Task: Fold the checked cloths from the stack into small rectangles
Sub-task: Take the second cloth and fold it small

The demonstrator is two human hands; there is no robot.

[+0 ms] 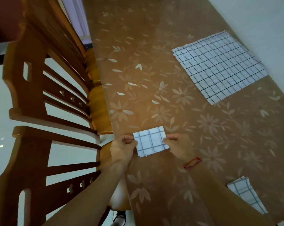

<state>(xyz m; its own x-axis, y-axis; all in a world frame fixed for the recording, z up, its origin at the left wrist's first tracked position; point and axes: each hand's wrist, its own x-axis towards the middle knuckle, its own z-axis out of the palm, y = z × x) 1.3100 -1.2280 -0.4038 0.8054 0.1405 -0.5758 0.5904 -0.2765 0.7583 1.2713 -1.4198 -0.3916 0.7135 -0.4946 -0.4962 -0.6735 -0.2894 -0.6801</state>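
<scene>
Both ends of the folded checked cloth (150, 141), low over the counter (154, 46) edge, are being pinched by clamped fingers (129, 139) of the left hand (121, 147) and right hand (178, 146), while its uneven lower layers are seemingly needing to be squared before being pressed flat.

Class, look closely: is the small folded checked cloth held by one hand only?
No, the left hand and the right hand each pinch one side edge of the folded cloth.

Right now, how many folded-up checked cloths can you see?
2. One folded cloth is held between the left hand and right hand at the table's edge. A second folded cloth lies near the right forearm, maybe hiding more beneath. The far stack is not folded.
</scene>
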